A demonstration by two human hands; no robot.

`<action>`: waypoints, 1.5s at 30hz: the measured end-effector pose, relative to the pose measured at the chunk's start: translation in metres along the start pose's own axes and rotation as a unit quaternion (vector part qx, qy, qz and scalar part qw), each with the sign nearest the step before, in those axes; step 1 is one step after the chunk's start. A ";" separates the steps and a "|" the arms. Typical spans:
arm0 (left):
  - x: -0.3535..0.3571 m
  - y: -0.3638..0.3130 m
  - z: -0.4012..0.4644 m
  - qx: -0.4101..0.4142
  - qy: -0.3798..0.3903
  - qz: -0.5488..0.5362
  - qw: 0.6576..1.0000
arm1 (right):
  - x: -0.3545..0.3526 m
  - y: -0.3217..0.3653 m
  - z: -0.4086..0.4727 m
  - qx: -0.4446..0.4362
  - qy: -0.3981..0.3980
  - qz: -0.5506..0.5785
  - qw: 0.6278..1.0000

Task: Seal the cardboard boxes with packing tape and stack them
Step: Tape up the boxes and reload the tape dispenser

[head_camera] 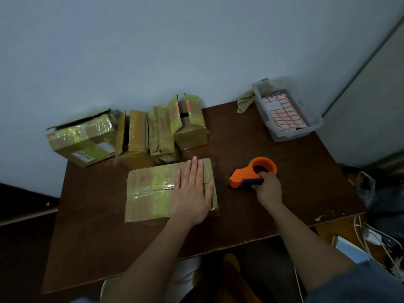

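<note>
A flat cardboard box (150, 193) lies in the middle of the brown table (284, 193), with clear tape along its closed top seam. My left hand (192, 193) rests flat on the box's right half, fingers straight. My right hand (265, 186) grips the dark handle of an orange tape dispenser (251, 173), which sits on the table to the right of the box. Several more cardboard boxes stand along the wall: one large taped box (85, 138) at the left, two upright ones (135, 138) beside it, and one with open flaps (190, 125).
A clear plastic bin (314, 125) holding red-bordered label sheets (284, 112) sits at the table's back right, with a crumpled cloth (244, 103) beside it. Cables and a plastic bag (367, 189) lie off the table's right edge.
</note>
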State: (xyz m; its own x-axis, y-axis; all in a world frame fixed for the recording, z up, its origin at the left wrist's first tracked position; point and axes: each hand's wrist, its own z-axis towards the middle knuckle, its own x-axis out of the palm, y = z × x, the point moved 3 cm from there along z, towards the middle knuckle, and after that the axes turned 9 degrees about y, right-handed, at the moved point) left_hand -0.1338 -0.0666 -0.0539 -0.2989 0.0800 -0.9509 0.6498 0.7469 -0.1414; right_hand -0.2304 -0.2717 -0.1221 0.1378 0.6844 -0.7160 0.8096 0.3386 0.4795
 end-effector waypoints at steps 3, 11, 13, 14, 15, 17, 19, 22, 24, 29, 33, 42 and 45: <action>0.000 0.000 0.000 0.000 -0.002 -0.003 1.000 | -0.004 -0.003 -0.004 -0.012 -0.012 0.043 0.999; -0.008 0.004 0.000 0.022 0.031 -0.082 0.996 | -0.035 0.002 -0.030 -0.150 -0.079 0.173 0.970; -0.016 0.010 0.002 0.033 0.042 -0.196 0.979 | -0.045 0.010 -0.038 -0.190 -0.088 0.185 0.960; -0.022 0.012 0.002 0.032 0.048 -0.265 0.962 | -0.050 0.016 -0.042 -0.211 -0.089 0.187 0.955; -0.030 0.014 0.001 0.028 0.050 -0.334 0.941 | -0.055 0.022 -0.046 -0.230 -0.088 0.187 0.951; -0.044 0.018 -0.002 0.015 0.044 -0.426 0.904 | -0.062 0.039 -0.054 -0.259 -0.086 0.187 0.944; -0.057 0.023 -0.005 0.005 0.019 -0.461 0.887 | -0.065 0.056 -0.060 -0.283 -0.090 0.191 0.936; -0.077 0.031 -0.011 0.009 -0.026 -0.507 0.861 | -0.063 0.080 -0.066 -0.316 -0.091 0.208 0.921; -0.090 0.036 -0.017 0.037 -0.056 -0.529 0.846 | -0.059 0.094 -0.070 -0.331 -0.084 0.208 0.917; -0.104 0.055 -0.023 0.088 -0.113 -0.483 0.864 | -0.047 0.122 -0.074 -0.361 -0.032 0.182 0.914; -0.106 0.071 -0.030 0.038 -0.140 -0.533 0.834 | -0.044 0.145 -0.077 -0.386 0.026 0.138 0.912; -0.104 0.094 -0.040 -0.095 -0.100 -0.652 0.745 | -0.042 0.189 -0.084 -0.361 0.064 -0.088 0.926; -0.095 0.105 -0.037 -0.156 -0.091 -0.674 0.716 | -0.040 0.206 -0.094 -0.385 0.034 -0.136 0.912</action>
State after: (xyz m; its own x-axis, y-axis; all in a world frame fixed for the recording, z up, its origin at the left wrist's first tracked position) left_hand -0.0633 0.0292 0.0314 -0.3937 -0.9186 -0.0329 -0.3403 0.1790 -0.9231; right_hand -0.1232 -0.1684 0.0529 -0.0644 0.5369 -0.8412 0.1644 0.8371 0.5217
